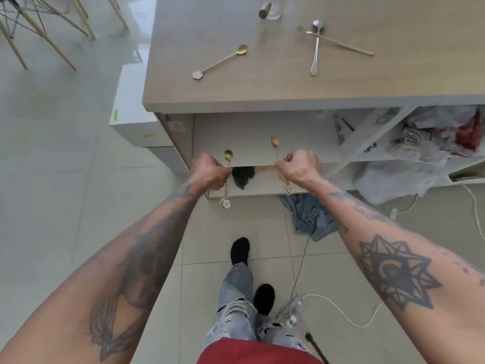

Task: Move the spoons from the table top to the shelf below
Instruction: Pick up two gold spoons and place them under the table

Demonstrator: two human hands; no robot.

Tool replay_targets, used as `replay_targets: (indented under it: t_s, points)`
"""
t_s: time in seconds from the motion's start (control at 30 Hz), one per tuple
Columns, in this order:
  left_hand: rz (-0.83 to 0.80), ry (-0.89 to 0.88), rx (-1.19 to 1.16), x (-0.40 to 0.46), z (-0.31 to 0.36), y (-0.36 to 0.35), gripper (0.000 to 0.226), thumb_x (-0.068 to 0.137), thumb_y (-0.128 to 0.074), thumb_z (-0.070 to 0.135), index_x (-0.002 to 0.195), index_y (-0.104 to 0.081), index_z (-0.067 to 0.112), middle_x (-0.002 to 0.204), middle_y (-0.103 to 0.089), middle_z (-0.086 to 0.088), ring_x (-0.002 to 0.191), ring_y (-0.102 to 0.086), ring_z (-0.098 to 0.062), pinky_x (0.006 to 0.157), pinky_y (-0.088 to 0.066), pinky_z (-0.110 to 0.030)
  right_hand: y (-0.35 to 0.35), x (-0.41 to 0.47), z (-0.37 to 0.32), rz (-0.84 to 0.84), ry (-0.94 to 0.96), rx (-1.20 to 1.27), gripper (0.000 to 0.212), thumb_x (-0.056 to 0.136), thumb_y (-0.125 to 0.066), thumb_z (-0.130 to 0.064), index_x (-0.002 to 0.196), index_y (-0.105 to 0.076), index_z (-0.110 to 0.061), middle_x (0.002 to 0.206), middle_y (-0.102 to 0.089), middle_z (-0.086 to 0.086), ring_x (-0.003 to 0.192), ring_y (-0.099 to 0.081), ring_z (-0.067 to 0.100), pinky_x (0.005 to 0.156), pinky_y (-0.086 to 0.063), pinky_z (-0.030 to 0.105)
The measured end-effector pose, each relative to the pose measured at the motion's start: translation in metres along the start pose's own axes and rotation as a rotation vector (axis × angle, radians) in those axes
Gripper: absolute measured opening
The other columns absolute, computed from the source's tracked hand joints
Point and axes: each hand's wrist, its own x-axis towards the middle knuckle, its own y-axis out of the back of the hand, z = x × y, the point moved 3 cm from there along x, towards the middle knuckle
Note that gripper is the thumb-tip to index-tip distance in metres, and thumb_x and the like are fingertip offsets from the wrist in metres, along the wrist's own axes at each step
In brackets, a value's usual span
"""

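Note:
My left hand grips a gold spoon with a flower end, bowl pointing toward the white shelf under the table top. My right hand pinches a second gold flower spoon by its stem, its bowl over the same shelf. On the wooden table top lie a third gold flower spoon, a silver spoon and a long thin gold spoon crossed under it.
A small metal cylinder and a glass dish sit at the table's far side. Crumpled bags fill the shelves to the right. A dark cloth lies on the lower shelf, a denim cloth and cables on the floor.

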Motion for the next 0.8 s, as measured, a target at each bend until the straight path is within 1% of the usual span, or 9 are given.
replay_targets:
  t_s: [0.1,0.17,0.23,0.3,0.37,0.47,0.6,0.7,0.8]
  points:
    - [0.0,0.051,-0.032,0.04,-0.023,-0.014,0.014,0.087,-0.069,0.005,0.089,-0.073,-0.008,0.077,-0.068,-0.02,0.067,-0.066,-0.027,0.079,-0.062,-0.042,-0.034,0.041,0.009,-0.029,0.0,0.048,0.03,0.085,-0.059,-0.033,0.062,-0.058,-0.013,0.065,-0.057,0.003,0.059,-0.052,0.021,0.064,-0.052,0.034]
    - [0.028,0.071,-0.04,0.073,-0.031,-0.021,0.016,0.085,-0.069,0.003,0.092,-0.075,-0.01,0.081,-0.072,-0.021,0.067,-0.07,-0.025,0.079,-0.065,-0.042,-0.052,0.071,0.011,-0.058,0.008,0.042,0.034,0.082,-0.055,-0.03,0.054,-0.047,-0.013,0.054,-0.048,0.002,0.049,-0.042,0.019,0.053,-0.037,0.027]
    - [0.036,0.09,-0.067,0.111,-0.034,-0.029,0.019,0.083,-0.07,0.001,0.096,-0.073,-0.012,0.076,-0.071,-0.018,0.066,-0.07,-0.025,0.079,-0.064,-0.042,-0.069,0.105,0.013,-0.086,-0.021,0.017,0.035,0.081,-0.054,-0.033,0.053,-0.047,-0.012,0.059,-0.056,0.004,0.049,-0.045,0.017,0.051,-0.034,0.027]
    - [0.047,0.111,-0.055,0.154,-0.032,-0.036,0.013,0.081,-0.07,-0.001,0.09,-0.073,-0.01,0.069,-0.068,-0.014,0.062,-0.069,-0.024,0.075,-0.064,-0.04,-0.086,0.142,0.015,-0.091,-0.039,0.015,0.032,0.079,-0.055,-0.034,0.06,-0.057,-0.008,0.071,-0.069,0.01,0.057,-0.058,0.019,0.055,-0.042,0.028]
    - [0.059,0.097,-0.013,0.194,-0.026,-0.042,0.003,0.081,-0.071,-0.001,0.079,-0.068,-0.002,0.065,-0.067,-0.011,0.056,-0.068,-0.022,0.065,-0.062,-0.033,-0.1,0.179,0.013,-0.06,-0.049,0.077,0.035,0.076,-0.059,-0.034,0.075,-0.069,0.0,0.083,-0.076,0.015,0.075,-0.071,0.025,0.071,-0.054,0.033]
    - [0.087,0.0,0.029,0.247,-0.012,-0.051,0.016,0.083,-0.075,0.003,0.093,-0.066,-0.003,0.08,-0.071,-0.014,0.056,-0.07,-0.017,0.056,-0.063,-0.028,-0.114,0.229,0.009,-0.016,-0.029,0.097,0.038,0.075,-0.061,-0.033,0.087,-0.072,0.001,0.087,-0.076,0.015,0.084,-0.075,0.026,0.084,-0.059,0.036]
    - [0.089,-0.022,0.009,0.289,0.0,-0.06,0.028,0.086,-0.074,0.005,0.11,-0.065,-0.008,0.097,-0.073,-0.019,0.068,-0.073,-0.02,0.056,-0.064,-0.027,-0.13,0.273,-0.001,0.003,0.002,0.098,0.037,0.078,-0.06,-0.03,0.094,-0.073,0.002,0.09,-0.076,0.016,0.088,-0.074,0.027,0.086,-0.059,0.036]
    - [0.122,-0.049,0.053,0.302,0.002,-0.063,0.015,0.085,-0.073,0.004,0.094,-0.068,-0.007,0.093,-0.075,-0.023,0.075,-0.077,-0.029,0.066,-0.066,-0.038,-0.139,0.29,-0.004,0.038,-0.032,0.069,0.037,0.076,-0.06,-0.032,0.095,-0.071,-0.002,0.1,-0.073,0.017,0.097,-0.071,0.031,0.078,-0.056,0.03]
    - [0.186,-0.114,0.086,0.308,0.003,-0.065,0.019,0.082,-0.071,0.006,0.09,-0.071,-0.011,0.087,-0.076,-0.029,0.076,-0.078,-0.036,0.073,-0.065,-0.048,-0.146,0.297,-0.003,0.091,-0.038,0.01,0.036,0.078,-0.06,-0.033,0.098,-0.07,-0.005,0.106,-0.07,0.016,0.102,-0.067,0.035,0.07,-0.042,0.026]
